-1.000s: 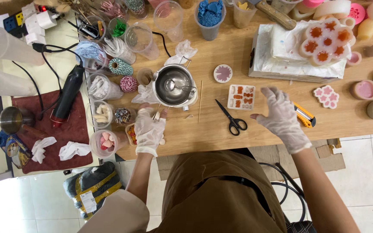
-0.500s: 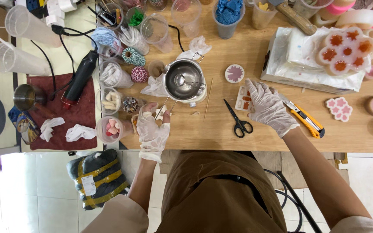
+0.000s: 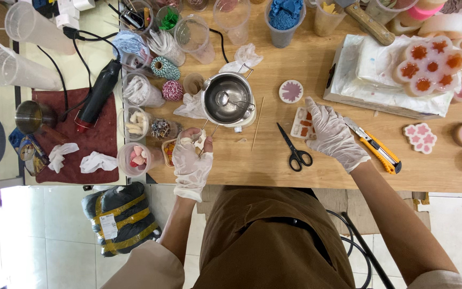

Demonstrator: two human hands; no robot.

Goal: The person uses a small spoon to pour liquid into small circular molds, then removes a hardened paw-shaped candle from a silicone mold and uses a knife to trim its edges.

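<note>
The metal pot point(image 3: 228, 103) stands near the middle of the wooden table point(image 3: 274, 166), a spoon lying inside it. At its 9 o'clock, plastic cups crowd the table's left edge, among them a cup of pink pieces point(image 3: 135, 158) right at the near corner; beyond that edge a black heat gun point(image 3: 98, 96) lies on a red cloth point(image 3: 105, 142).

At the pot's 7 o'clock the left hand point(image 3: 192, 160), gloved, curls its fingers around small pale bits and thin sticks that slant up toward the pot; what exactly it pinches is too small to tell.

A wooden skewer point(image 3: 257, 123) lies just at the pot's 3 o'clock, then black scissors point(image 3: 293, 147) with bare table around them down to the near edge.

The right hand point(image 3: 333, 134), also gloved, rests flat with fingers spread over a small mould tray point(image 3: 301, 123), covering part of it without grasping. At its 3 o'clock a yellow box cutter point(image 3: 378, 150) lies close by, its tip near the front edge.
</note>
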